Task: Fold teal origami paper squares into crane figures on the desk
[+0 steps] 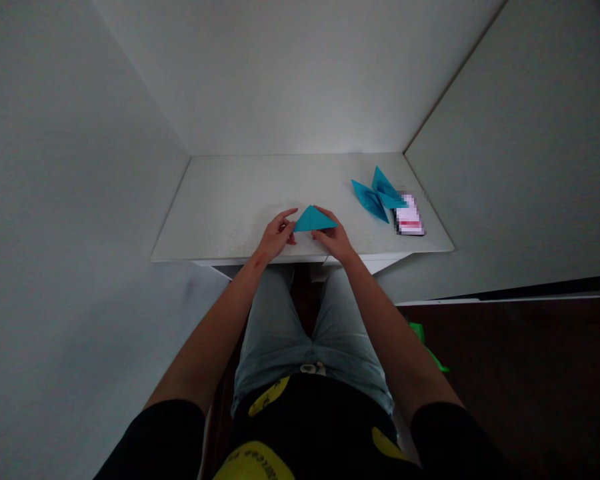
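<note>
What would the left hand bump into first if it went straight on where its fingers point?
Likely the blue folded paper, whose left corner the left hand seems to touch, though depth is unclear.

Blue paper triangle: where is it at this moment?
Slightly right of centre in the head view, the blue paper triangle is held between the left hand and the right hand, over the front of the white table.
</note>
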Demonstrator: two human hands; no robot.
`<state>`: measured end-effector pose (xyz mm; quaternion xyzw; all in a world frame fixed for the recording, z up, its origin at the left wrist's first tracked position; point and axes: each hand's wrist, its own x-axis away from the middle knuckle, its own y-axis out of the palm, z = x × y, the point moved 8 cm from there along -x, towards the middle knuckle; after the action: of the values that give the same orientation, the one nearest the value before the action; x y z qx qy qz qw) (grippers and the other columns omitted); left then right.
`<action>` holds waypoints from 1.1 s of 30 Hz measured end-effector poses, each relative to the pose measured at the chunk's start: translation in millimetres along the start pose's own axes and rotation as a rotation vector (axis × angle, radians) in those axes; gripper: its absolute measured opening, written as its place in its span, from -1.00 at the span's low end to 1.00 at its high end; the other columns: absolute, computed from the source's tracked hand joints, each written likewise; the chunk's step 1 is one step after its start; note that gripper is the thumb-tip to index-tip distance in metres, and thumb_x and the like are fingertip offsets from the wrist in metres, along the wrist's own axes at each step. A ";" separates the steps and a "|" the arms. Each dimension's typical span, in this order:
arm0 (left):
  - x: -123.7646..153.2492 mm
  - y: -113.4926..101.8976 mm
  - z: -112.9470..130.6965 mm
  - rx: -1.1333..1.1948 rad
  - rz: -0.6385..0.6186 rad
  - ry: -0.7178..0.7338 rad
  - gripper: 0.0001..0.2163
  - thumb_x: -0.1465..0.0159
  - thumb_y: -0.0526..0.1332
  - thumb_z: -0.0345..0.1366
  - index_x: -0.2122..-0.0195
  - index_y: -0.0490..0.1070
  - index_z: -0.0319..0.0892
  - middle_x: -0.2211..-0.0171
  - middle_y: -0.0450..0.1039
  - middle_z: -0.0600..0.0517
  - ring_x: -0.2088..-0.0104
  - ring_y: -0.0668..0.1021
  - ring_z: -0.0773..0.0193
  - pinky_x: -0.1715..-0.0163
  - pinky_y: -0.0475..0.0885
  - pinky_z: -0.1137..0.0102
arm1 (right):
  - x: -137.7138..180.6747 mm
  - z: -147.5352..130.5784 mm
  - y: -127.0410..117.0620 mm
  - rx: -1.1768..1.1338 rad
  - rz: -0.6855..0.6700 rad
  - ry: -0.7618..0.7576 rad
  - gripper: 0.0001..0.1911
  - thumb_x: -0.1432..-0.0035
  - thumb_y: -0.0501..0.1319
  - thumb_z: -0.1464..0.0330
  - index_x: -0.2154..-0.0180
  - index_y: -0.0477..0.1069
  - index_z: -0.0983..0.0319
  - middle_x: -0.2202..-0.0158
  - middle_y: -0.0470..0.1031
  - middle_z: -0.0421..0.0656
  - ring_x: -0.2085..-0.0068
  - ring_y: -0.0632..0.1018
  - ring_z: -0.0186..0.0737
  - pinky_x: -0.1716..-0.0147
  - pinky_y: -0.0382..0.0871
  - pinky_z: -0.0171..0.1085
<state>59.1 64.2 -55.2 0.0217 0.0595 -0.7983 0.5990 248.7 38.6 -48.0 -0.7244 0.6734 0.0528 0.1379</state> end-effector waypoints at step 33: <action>2.8 3.4 3.9 0.103 -0.024 -0.009 -0.53 -0.31 0.39 0.09 -0.07 0.61 -0.17 0.17 0.69 -0.06 0.31 0.71 0.22 0.31 0.69 0.32 | -8.0 7.6 -7.2 -0.003 0.038 0.089 -0.65 -0.22 0.30 0.05 0.11 0.67 0.10 0.19 0.68 -0.16 0.34 0.56 -0.17 0.29 0.58 -0.13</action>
<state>61.8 60.1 -51.8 0.0482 0.0157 -0.8076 0.5875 256.0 48.7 -52.2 -0.7133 0.6925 0.0243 0.1056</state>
